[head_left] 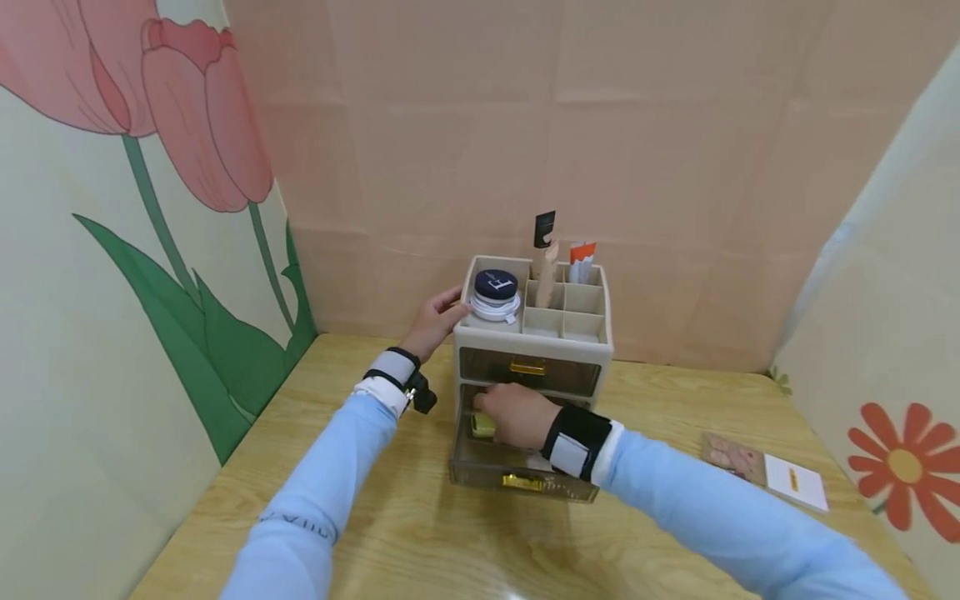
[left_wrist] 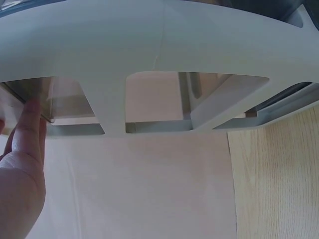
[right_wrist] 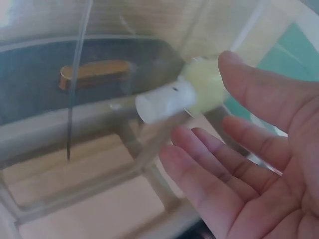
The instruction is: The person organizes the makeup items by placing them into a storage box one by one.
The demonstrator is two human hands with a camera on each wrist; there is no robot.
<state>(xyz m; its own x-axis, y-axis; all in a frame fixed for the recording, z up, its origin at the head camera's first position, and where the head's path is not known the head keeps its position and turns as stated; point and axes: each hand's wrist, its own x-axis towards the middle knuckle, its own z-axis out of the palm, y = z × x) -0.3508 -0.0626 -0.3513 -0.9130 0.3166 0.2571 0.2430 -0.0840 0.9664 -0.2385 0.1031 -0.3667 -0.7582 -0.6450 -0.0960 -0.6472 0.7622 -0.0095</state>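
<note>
A cream desktop organizer (head_left: 534,335) with smoky clear drawers stands on the table. Its lower drawer (head_left: 480,475) is pulled out, while the upper drawer (head_left: 487,365) is closed. My right hand (head_left: 519,415) reaches into the open drawer, beside a small yellow-green bottle (head_left: 483,426). In the right wrist view that bottle's white cap (right_wrist: 165,102) shows, with the thumb and fingers spread apart around the yellow body. My left hand (head_left: 437,320) rests against the organizer's left side near the top; in the left wrist view its straight fingers (left_wrist: 27,132) touch the side wall.
The organizer's top holds a round dark-lidded compact (head_left: 496,285) on a white puff-like disc (head_left: 495,309), a beige tube (head_left: 547,275) and an orange-and-white tube (head_left: 581,262). A flat palette (head_left: 797,481) lies at the table's right. Printed panels wall in both sides.
</note>
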